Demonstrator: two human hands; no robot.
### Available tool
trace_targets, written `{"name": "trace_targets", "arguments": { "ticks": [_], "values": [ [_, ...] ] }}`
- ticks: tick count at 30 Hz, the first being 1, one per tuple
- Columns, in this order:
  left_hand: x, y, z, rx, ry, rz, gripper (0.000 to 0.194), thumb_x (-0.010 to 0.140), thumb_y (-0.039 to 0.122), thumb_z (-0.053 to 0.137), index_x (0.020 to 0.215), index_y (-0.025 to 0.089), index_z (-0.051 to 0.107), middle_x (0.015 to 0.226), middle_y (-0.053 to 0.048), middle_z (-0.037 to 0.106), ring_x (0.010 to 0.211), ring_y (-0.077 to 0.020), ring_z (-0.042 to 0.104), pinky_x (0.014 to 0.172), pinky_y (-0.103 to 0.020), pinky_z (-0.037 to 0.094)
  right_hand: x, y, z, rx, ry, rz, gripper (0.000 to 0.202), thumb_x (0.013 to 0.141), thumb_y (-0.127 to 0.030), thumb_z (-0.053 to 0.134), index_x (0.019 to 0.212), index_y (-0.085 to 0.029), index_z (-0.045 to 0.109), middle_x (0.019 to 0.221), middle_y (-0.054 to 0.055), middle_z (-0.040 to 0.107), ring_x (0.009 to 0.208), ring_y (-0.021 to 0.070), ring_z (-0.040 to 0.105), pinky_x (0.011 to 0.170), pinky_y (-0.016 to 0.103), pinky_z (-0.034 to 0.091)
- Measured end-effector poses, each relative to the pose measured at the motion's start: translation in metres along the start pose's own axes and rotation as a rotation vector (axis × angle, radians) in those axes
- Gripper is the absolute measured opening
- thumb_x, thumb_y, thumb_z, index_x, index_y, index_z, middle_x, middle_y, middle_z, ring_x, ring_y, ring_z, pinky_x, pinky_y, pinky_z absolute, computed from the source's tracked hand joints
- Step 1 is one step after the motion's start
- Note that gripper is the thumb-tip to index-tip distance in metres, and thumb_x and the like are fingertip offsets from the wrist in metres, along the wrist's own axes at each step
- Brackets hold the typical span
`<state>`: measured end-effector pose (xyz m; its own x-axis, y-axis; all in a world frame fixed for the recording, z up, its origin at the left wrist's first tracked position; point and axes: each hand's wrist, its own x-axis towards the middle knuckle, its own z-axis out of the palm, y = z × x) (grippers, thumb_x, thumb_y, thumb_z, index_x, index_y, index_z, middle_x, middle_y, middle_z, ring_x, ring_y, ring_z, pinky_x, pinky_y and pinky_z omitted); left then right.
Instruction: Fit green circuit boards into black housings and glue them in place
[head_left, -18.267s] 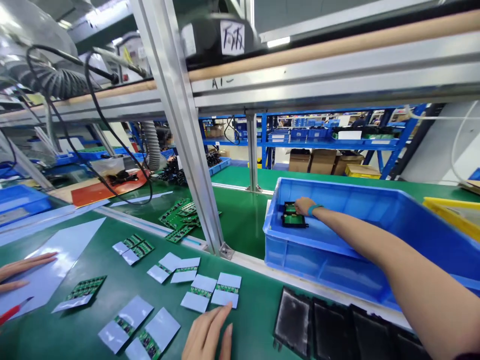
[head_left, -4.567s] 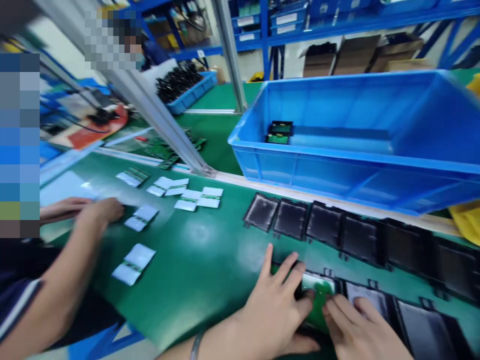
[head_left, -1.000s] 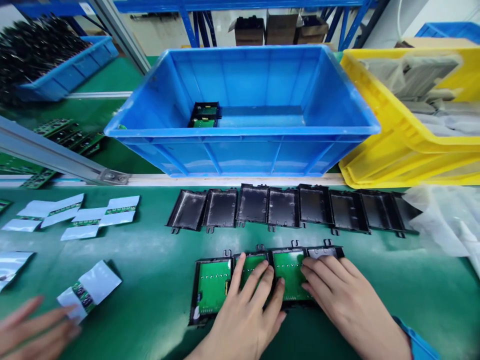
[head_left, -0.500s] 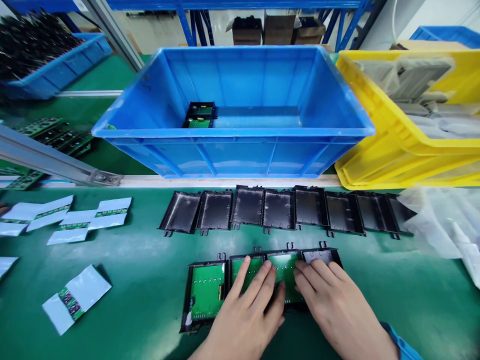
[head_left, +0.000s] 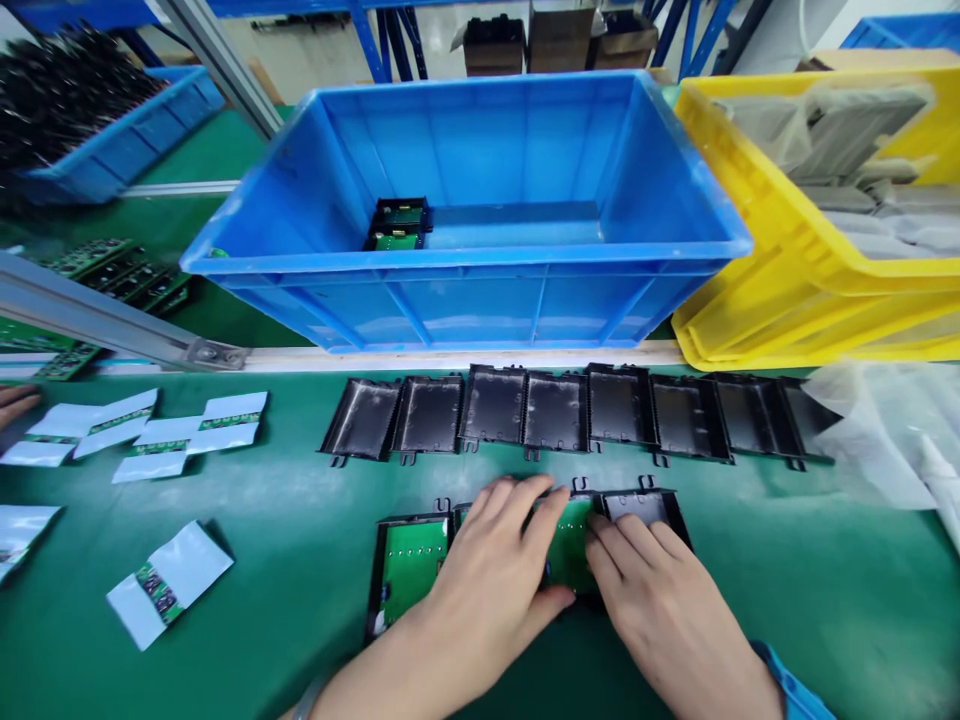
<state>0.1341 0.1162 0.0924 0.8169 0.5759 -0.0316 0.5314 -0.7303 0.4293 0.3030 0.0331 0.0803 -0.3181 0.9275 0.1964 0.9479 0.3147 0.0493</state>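
Four black plastic cases stand side by side in the near row. A green circuit board [head_left: 414,560] lies in the leftmost case [head_left: 373,580]. My left hand [head_left: 495,575] spans the second and third cases, fingers stretched forward and thumb apart. It hides most of the second case. In the third case another green circuit board [head_left: 571,540] shows between my hands. My right hand [head_left: 667,600] is closed, its curled fingertips at that board's right edge; the exact grip is hidden. Behind its knuckles, the rightmost case [head_left: 637,505] shows a dark grey inside.
Beyond is a row of several black cases [head_left: 556,412]. A blue bin [head_left: 465,262] holds cases with boards; a yellow bin [head_left: 817,310] stands right. White-wrapped boards [head_left: 187,565] lie left, near another person's hand [head_left: 15,402]. Clear plastic bags [head_left: 877,430] lie right.
My left hand has shifted up and slightly right, its fingers now reaching the far edge of the cases and its thumb spread away. My right hand stays almost in place. Another person's hand shows more at left.
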Motion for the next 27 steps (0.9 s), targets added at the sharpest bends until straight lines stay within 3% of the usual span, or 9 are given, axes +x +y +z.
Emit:
{"name": "trace_targets", "arguments": {
  "ticks": [3,8,13,17,21,27],
  "values": [
    [0.011,0.001,0.001,0.046,-0.082,0.031,0.071,0.079,0.024,0.075,0.140,0.010,0.042,0.134,-0.016,0.054,0.120,-0.0350,0.051,0.101,-0.053,0.049,0.000,0.000,0.001,0.002,-0.006,0.003,0.022,0.065,-0.005,0.053,0.076,-0.010,0.072,0.083,0.014,0.066,0.079,0.0280,0.051,0.072,0.040,0.037],
    [0.021,-0.005,0.010,0.014,-0.166,0.076,0.060,0.080,0.014,0.067,0.135,0.010,0.045,0.122,-0.012,0.055,0.110,-0.0294,0.054,0.097,-0.047,0.053,0.001,0.000,0.002,0.017,-0.008,0.017,0.021,0.066,-0.003,0.054,0.075,-0.012,0.071,0.081,0.013,0.065,0.077,0.0274,0.050,0.070,0.039,0.035],
    [0.033,0.003,0.002,0.125,-0.262,0.062,0.066,0.065,0.000,0.065,0.129,0.006,0.049,0.118,-0.013,0.056,0.105,-0.0304,0.057,0.087,-0.043,0.058,0.002,0.001,0.000,0.018,-0.017,0.031,0.019,0.064,-0.003,0.054,0.070,-0.013,0.068,0.075,0.011,0.060,0.074,0.0263,0.048,0.068,0.039,0.034],
    [0.040,0.011,-0.007,0.182,-0.396,0.043,0.063,0.065,0.003,0.064,0.126,0.002,0.053,0.119,-0.017,0.058,0.105,-0.0305,0.058,0.085,-0.041,0.059,0.003,0.001,-0.002,0.013,-0.015,0.030,0.018,0.063,-0.002,0.054,0.066,-0.014,0.067,0.070,0.010,0.057,0.071,0.0255,0.046,0.066,0.039,0.033],
    [0.042,0.015,-0.012,0.228,-0.414,0.105,0.065,0.063,0.003,0.063,0.127,-0.003,0.053,0.117,-0.019,0.060,0.107,-0.0295,0.057,0.096,-0.040,0.055,0.005,0.000,-0.002,0.011,-0.020,0.036,0.016,0.063,-0.003,0.055,0.066,-0.014,0.067,0.070,0.009,0.057,0.072,0.0253,0.046,0.066,0.039,0.032],
    [0.050,0.020,-0.020,0.233,-0.517,0.059,0.057,0.060,0.006,0.070,0.115,-0.002,0.060,0.111,-0.017,0.062,0.106,-0.0305,0.059,0.094,-0.040,0.056,0.002,-0.001,-0.002,0.025,-0.014,0.058,0.019,0.066,-0.002,0.051,0.068,-0.014,0.067,0.071,0.009,0.058,0.071,0.0250,0.047,0.066,0.038,0.032]
  ]
}}
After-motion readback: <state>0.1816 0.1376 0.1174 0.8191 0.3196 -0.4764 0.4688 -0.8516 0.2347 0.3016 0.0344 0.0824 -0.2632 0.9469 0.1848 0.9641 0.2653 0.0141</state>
